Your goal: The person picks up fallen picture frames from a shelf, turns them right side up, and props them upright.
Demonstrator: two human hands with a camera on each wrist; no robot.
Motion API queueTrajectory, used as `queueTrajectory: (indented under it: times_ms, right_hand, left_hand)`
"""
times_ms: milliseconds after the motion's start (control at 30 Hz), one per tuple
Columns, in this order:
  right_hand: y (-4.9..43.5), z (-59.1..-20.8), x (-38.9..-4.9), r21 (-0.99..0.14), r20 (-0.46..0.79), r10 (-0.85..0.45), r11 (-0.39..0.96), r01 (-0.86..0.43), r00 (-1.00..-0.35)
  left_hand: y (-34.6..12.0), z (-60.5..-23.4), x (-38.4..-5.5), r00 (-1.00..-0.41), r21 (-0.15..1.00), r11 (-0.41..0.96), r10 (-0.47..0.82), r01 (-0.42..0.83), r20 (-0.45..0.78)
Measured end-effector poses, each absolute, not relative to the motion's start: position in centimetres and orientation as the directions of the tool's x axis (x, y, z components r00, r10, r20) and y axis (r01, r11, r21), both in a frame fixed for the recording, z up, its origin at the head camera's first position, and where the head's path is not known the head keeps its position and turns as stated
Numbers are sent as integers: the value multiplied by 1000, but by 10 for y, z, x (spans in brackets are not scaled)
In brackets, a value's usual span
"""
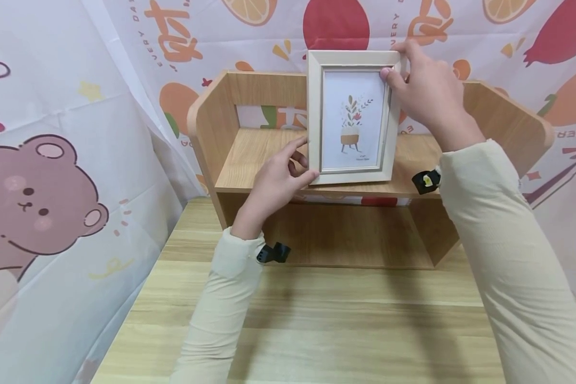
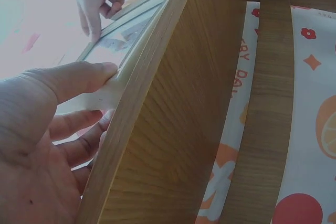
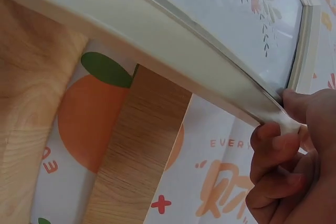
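Note:
A cream picture frame [image 1: 350, 177] with a potted-plant print stands upright on the upper board of a wooden desk shelf [image 1: 259, 141], close to that board's front edge. My right hand [image 1: 429, 90] pinches its upper right corner, thumb on the front face and fingers round the side, as the right wrist view also shows. At the lower left corner my left hand [image 1: 280, 178] grips it, thumb on the front. In the left wrist view the thumb [image 2: 86, 77] lies on the frame's edge, while the other fingers [image 2: 84, 140] are partly hidden by the shelf board.
The shelf stands on a wood-grain table [image 1: 365, 325] against a printed cloth [image 1: 278, 32] with fruit patterns. Its side panels [image 1: 504, 122] rise left and right of the frame. Below the upper board is a lower compartment [image 1: 350, 234]. A bear-printed cloth [image 1: 43, 197] hangs at the left.

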State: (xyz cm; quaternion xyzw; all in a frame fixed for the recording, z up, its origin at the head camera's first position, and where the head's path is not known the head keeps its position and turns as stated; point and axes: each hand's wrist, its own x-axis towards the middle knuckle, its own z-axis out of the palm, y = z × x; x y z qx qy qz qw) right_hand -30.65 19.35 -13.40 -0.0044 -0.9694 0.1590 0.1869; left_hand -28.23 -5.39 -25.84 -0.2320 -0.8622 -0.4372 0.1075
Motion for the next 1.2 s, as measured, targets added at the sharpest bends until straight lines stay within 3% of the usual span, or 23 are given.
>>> queueTrajectory:
  times_ms: [433, 1200]
  right_hand:
    - [191, -142, -302, -319, 427, 66, 944, -82, -902]
    - [187, -150, -302, -354, 457, 81, 930, -98, -886]
  left_hand:
    - [-57, -263, -287, -877, 745, 464, 285, 479, 387]
    - [-59, -266, -288, -878, 710, 517, 265, 478, 399]
